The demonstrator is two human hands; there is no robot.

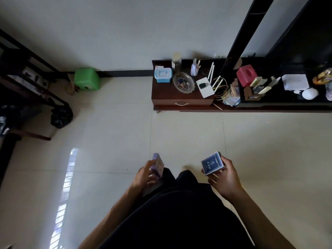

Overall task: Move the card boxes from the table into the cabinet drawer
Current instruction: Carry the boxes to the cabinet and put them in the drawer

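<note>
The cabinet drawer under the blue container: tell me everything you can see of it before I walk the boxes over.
The cabinet drawer is the front panel of a low, dark reddish-brown, wood-looking cabinet standing on the pale tiled floor against the wall. It carries one light, curved handle at its middle. It looks fully shut, flush with the frame, so its inside is hidden. Nothing touches its front; both hands are far from it.

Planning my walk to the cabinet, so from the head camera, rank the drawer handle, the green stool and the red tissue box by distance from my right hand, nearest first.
1. Drawer handle, straight ahead of the right hand, on the cabinet front.
2. Red tissue box, on the cabinet top, ahead-right.
3. Green stool, far left by the wall.
</note>
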